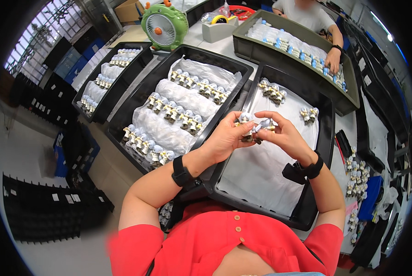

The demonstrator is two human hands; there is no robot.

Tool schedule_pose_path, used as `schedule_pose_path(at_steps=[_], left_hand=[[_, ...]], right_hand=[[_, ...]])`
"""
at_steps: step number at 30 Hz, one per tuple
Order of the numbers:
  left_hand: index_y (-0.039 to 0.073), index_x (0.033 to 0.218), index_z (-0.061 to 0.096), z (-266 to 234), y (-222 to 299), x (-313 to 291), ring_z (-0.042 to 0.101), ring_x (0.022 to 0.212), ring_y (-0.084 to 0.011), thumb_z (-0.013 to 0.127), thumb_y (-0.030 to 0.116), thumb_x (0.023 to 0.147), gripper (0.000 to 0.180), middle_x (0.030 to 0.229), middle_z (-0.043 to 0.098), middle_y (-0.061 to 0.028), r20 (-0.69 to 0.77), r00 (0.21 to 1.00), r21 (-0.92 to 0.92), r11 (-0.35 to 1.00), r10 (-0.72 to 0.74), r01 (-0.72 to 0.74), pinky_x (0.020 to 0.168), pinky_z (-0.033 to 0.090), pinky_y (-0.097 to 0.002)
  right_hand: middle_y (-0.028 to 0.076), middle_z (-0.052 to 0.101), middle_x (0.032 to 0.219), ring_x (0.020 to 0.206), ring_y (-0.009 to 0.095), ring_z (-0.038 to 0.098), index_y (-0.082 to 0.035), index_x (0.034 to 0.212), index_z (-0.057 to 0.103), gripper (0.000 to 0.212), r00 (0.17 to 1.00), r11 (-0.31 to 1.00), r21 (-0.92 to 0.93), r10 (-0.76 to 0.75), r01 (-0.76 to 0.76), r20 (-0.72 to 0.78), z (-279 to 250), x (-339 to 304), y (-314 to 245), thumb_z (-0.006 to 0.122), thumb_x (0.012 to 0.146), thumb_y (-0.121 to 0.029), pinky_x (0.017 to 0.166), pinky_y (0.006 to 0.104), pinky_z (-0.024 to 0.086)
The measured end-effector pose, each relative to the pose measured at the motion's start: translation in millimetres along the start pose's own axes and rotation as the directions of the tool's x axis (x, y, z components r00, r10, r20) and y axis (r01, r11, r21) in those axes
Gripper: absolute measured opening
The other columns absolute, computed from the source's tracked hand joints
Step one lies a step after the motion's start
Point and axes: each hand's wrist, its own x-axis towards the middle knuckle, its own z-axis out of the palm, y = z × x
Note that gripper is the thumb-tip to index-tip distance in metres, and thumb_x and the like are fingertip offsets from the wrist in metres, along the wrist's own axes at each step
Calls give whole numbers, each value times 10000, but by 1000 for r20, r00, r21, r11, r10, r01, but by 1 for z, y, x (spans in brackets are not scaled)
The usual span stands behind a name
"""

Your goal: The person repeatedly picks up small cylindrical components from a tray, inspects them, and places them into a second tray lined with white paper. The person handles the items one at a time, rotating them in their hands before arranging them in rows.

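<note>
Over the right-hand black tray (326,138), my two hands are close together, each closed on a small figurine. The figurine (245,118) in my left hand (225,137) has a pale blue-grey head and stands nearly upright, gripped by thumb and fingers. A second, tilted figurine (266,124) is pinched in my right hand (288,138), partly hidden by the fingers. Whether the two figurines touch, I cannot tell. White sheet lining (261,179) covers the tray's bottom. Several figurines (272,92) lie at its far left, and a pair (309,115) at its far right.
Left of it, another black tray (123,115) holds rows of figurines between white wrapping. Further left stands a third tray (111,76). A green fan (164,26) and tape dispenser (219,31) are behind. Across the table, a person's hand (333,60) reaches into an olive tray (288,57).
</note>
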Motion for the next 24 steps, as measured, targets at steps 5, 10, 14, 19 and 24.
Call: schedule_pose_path(at_steps=[5,10,14,19,24], left_hand=[[61,1168,356,1,2,-3,601,880,-163,574,174,902,362,1038,564,-78,-38,998,8,998,59,-59,830,512,-367],[61,1144,369,5,3,-1,624,861,-195,590,170,891,352,1005,563,-76,-5,1000,-47,999,-20,19,797,515,-353],[68,1132,394,9,19,-11,636,899,-234,568,134,896,301,992,565,-74,10,998,-88,994,-64,65,785,513,-348],[74,1164,463,-16,72,-10,618,882,-161,620,149,862,348,990,582,-44,21,1000,270,963,10,-15,774,502,-333],[56,1186,469,-77,104,56,586,793,-112,683,159,803,450,906,609,-33,-214,972,591,805,98,49,671,460,-285]], right_hand=[[32,525,1049,891,112,583,-26,1263,462,465,996,997,2,-80,80,31,5,-3,-10,641,848,-137,772,242,482],[17,549,1024,867,78,563,-53,1240,496,398,999,984,177,23,-18,-26,-6,4,4,604,875,-170,758,232,459],[24,560,1064,926,92,551,-49,1209,507,338,999,959,278,51,-46,-10,-3,3,-15,574,891,-147,799,231,444],[30,552,1094,968,98,537,-48,1213,472,336,996,974,212,79,-85,39,-13,15,-32,560,897,-121,810,250,441],[5,544,984,874,77,527,-53,1097,546,232,996,996,1,94,-94,-4,-14,65,-58,555,865,-66,785,219,429]])
